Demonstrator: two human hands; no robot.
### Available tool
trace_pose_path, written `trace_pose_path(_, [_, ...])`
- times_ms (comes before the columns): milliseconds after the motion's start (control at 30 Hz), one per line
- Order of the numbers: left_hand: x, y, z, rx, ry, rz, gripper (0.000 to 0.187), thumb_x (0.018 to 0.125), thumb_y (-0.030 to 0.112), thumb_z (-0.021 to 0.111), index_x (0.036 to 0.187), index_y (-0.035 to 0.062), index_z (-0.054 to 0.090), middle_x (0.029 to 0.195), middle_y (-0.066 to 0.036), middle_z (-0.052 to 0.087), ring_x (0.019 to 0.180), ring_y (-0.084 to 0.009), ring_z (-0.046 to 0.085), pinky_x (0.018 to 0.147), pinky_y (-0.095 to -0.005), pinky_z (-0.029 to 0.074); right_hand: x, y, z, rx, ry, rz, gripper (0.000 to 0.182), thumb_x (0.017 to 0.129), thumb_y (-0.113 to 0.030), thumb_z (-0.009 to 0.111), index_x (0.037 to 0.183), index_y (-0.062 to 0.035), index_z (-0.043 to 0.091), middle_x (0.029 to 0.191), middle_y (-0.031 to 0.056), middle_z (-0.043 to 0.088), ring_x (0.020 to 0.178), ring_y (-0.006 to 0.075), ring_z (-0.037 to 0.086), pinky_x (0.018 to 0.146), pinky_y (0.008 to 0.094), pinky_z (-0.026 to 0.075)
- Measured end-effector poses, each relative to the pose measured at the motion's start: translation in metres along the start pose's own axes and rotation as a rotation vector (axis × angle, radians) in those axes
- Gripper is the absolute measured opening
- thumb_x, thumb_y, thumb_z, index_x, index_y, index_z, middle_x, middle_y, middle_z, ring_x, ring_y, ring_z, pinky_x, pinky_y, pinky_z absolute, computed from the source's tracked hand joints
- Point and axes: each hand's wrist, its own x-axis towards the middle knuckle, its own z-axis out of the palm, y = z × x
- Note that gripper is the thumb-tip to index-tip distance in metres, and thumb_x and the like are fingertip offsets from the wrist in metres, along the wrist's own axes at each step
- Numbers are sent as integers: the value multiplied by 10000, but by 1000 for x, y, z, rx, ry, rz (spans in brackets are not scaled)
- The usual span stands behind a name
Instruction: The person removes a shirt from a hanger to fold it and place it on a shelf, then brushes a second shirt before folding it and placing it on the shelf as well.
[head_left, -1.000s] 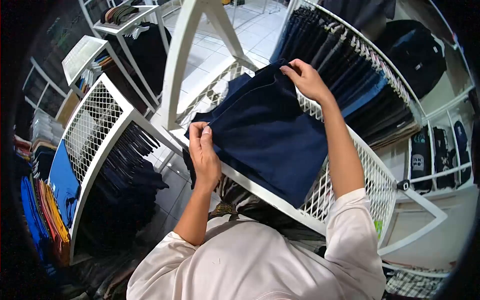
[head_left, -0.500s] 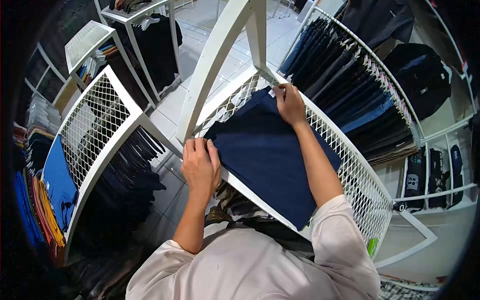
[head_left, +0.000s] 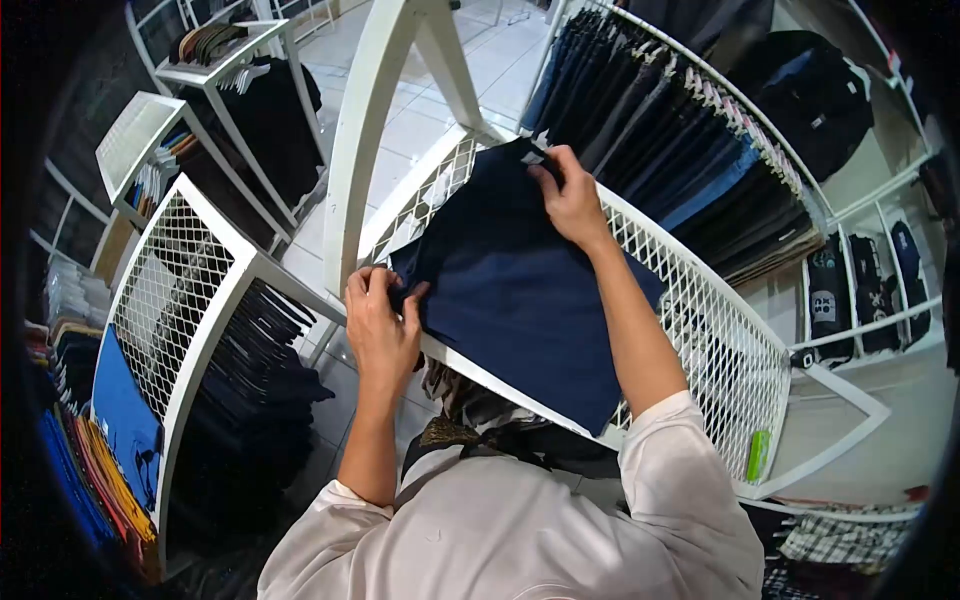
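A navy T-shirt (head_left: 520, 310) lies spread over the white mesh top (head_left: 700, 330) of a rack, its upper part lifted and bent. My left hand (head_left: 380, 325) pinches the cloth at its left side, close to the rack's near edge. At the far end, my right hand (head_left: 574, 200) grips the shirt beside a small pale label (head_left: 532, 158), thumb and fingers closed on the fabric. The lower part of the shirt rests flat, its pointed corner hanging at the front rim.
A tall white frame (head_left: 365, 130) rises at the rack's left end. Behind on the right hang rows of dark trousers (head_left: 640, 140). A second mesh-topped rack (head_left: 180, 270) with a blue garment (head_left: 125, 410) stands left. A green object (head_left: 757, 455) lies on the mesh at right.
The shirt's far end has been lifted off the mesh. My left hand has closed on its left edge. The view has shifted slightly, and surroundings appear a little further left.
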Motion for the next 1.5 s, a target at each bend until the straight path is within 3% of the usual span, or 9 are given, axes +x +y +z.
trace_pose_path(67, [6, 4, -4, -236, -115, -113, 256, 845, 69, 726, 1015, -8, 551, 959, -187, 584, 859, -401, 576, 776, -437, 483, -10, -8, -29, 134, 169, -85, 218, 963, -139, 684, 1087, 6, 577, 931, 207, 701, 891, 345, 711, 755, 381, 522])
trace_pose_path(133, [18, 15, -10, -559, -215, -149, 214, 911, 13, 677, 945, 11, 465, 841, -44, 491, 774, -135, 489, 697, -282, 422, -24, -13, -66, 203, 235, -99, 200, 982, -135, 684, 1091, -4, 580, 919, 84, 699, 867, 131, 656, 761, 282, 506])
trace_pose_path(333, [61, 123, -41, -1050, -146, 266, 292, 799, -101, 766, 922, 29, 535, 847, 18, 517, 756, -66, 500, 694, -219, 448, -99, -56, -217, 287, 521, -116, 271, 901, -145, 798, 1033, -25, 593, 913, 16, 670, 856, 69, 613, 773, 222, 485])
trace_pose_path(633, [89, 301, -6, -1099, -598, 626, 493, 825, 23, 821, 1270, 42, 608, 1065, -113, 703, 964, -135, 673, 814, -255, 560, -241, -62, -389, 186, 629, 82, 497, 854, -90, 829, 1241, 5, 532, 988, 129, 743, 854, 129, 705, 745, 235, 561])
trace_pose_path(800, [77, 362, 71, -951, -521, 807, 433, 816, 52, 825, 1226, 38, 689, 1127, -125, 729, 1024, -156, 675, 872, -285, 549, -276, -18, -434, -250, 681, 201, 620, 805, -189, 880, 1332, -31, 595, 1013, 123, 732, 783, 94, 681, 690, 244, 538])
trace_pose_path(933, [58, 381, 66, -1019, -407, 797, 399, 820, 59, 817, 1205, 37, 715, 1116, -120, 745, 969, -167, 699, 855, -309, 559, -294, -39, -445, -178, 792, 8, 513, 855, -68, 811, 1325, -28, 611, 1004, 99, 742, 851, 97, 689, 729, 236, 536])
trace_pose_path(1133, [-11, 316, 23, -712, -88, 1162, 424, 746, -29, 777, 1149, 95, 743, 963, -91, 752, 813, -230, 687, 783, -377, 530, -384, -85, -396, -455, 780, 186, 415, 775, 13, 729, 1184, -23, 661, 1025, 114, 742, 944, 191, 708, 878, 323, 537])
trace_pose_path(1333, [-143, 206, 34, -486, -747, 1002, 353, 661, -24, 724, 1005, 53, 743, 943, -105, 671, 908, -292, 604, 838, -411, 478, -492, -74, -284, -405, 207, 525, 379, 727, 137, 557, 1049, -29, 671, 1168, 130, 694, 1046, 306, 671, 946, 439, 522])
trace_pose_path(1500, [-143, 213, 26, -590, -694, 873, 246, 777, 24, 633, 1000, 13, 735, 945, -141, 677, 898, -326, 595, 889, -397, 469, -486, -89, -298, -355, 325, 493, 234, 825, 53, 575, 996, -24, 716, 1043, 126, 731, 1050, 332, 660, 920, 404, 512])
